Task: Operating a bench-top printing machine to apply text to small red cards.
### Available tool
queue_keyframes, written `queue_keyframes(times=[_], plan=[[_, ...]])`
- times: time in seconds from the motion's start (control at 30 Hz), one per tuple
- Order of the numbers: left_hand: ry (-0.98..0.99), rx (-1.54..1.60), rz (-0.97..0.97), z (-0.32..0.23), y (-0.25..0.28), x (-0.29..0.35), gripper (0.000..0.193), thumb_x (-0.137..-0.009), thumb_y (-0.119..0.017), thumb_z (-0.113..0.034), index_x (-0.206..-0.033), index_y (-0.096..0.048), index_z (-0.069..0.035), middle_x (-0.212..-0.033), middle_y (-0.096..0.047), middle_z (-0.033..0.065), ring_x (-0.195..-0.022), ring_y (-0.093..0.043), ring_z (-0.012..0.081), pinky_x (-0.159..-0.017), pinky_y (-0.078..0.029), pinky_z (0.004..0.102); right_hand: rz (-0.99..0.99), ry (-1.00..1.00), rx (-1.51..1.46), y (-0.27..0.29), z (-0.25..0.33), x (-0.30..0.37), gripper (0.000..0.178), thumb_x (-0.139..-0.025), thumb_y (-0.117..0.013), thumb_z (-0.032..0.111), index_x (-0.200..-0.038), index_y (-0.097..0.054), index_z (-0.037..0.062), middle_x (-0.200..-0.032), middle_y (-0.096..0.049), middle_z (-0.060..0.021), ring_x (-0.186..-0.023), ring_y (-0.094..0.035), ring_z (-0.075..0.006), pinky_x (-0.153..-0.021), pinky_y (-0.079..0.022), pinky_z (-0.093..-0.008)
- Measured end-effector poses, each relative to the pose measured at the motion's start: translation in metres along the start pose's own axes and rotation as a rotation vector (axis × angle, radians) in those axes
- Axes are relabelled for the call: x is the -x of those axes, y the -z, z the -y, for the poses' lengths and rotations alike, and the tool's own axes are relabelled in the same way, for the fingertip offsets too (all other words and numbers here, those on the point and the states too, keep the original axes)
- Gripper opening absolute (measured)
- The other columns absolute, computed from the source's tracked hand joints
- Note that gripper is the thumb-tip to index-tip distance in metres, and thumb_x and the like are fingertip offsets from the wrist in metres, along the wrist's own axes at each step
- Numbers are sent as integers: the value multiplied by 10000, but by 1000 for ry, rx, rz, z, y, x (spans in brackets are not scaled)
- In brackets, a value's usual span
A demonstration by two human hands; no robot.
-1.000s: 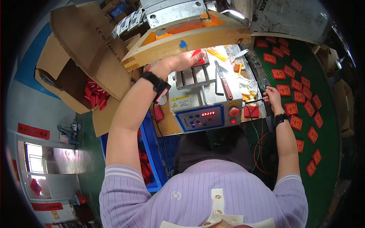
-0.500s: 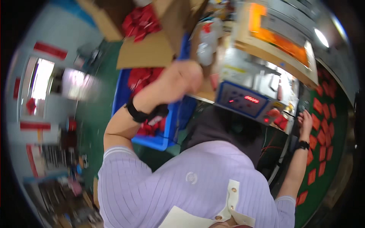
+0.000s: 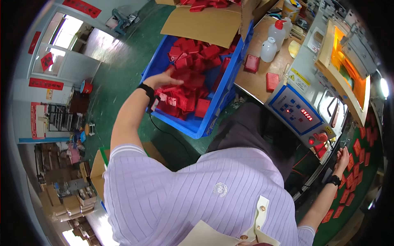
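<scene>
My left hand (image 3: 161, 79) is in the blue plastic crate (image 3: 164, 125) on the left, thumb and fingers apart, touching the heap of small red boxes (image 3: 193, 82). No box is enclosed in it. My right hand (image 3: 341, 159) is stretched far out to the right, beside the end of the machine with the control panel (image 3: 296, 110). Its fingers are loosely curved, and nothing shows in them. Past that hand, flat red pieces (image 3: 351, 181) lie spread on a green surface. One red box (image 3: 272, 82) lies on the worktop by the panel, another (image 3: 251, 63) farther back.
An orange screen in a wooden frame (image 3: 344, 78) is tilted above the machine. White plastic bottles (image 3: 268, 49) stand on the worktop (image 3: 257, 78). An open cardboard box (image 3: 202, 27) with red things rises behind the crate. A black cable (image 3: 168, 133) trails from my left wrist.
My left hand has moved from above the crate's right side, near the worktop, left and down onto the red boxes. The view has turned, while my right hand stays by the machine's end.
</scene>
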State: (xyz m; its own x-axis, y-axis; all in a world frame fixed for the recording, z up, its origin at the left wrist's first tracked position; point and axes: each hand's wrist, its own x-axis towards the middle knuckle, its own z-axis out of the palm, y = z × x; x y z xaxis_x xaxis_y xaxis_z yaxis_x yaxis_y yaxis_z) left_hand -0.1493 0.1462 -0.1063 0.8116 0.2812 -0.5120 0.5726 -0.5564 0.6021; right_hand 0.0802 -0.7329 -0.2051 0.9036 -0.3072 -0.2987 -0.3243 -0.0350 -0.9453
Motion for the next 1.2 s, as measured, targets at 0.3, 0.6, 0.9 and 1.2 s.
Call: queue_keyframes(times=[0.3,0.6,0.9,1.2], plan=[[-173,-319,-206,-49,-86,-59,840,-724,-617,-529,-1346,-329,-44,-1337,-355,259,-1287,-265,392,-1056,-263,425,30,-7,-73,-4,3,12,367,-885,-532,195,-1205,-483,21,-815,-579,-57,-579,-521,-86,-485,-428,-185],[-168,-589,-411,-139,-43,-45,680,-833,-483,-558,-1136,-529,49,-1143,-552,236,-1062,-535,351,-935,-390,389,177,252,56,-56,137,50,314,-853,-569,152,-1136,-514,29,-800,-569,-16,-602,-539,-75,-483,-423,-205],[-677,673,-299,-281,-50,26,601,-762,-670,-24,-1272,-354,-33,-1158,-494,106,-1032,-522,181,-872,-460,308,448,959,633,-180,270,61,639,-721,-740,299,-1213,-458,6,-1111,-570,-142,-1035,-551,-226,-857,-458,-326],[-789,862,216,-394,-98,5,207,-874,-571,-136,-1063,-500,-95,-1008,-561,41,-918,-567,161,-769,-487,322,536,1224,577,-236,279,34,875,-575,-818,380,-1264,-417,18,-985,-591,-153,-859,-577,-224,-780,-466,-325]])
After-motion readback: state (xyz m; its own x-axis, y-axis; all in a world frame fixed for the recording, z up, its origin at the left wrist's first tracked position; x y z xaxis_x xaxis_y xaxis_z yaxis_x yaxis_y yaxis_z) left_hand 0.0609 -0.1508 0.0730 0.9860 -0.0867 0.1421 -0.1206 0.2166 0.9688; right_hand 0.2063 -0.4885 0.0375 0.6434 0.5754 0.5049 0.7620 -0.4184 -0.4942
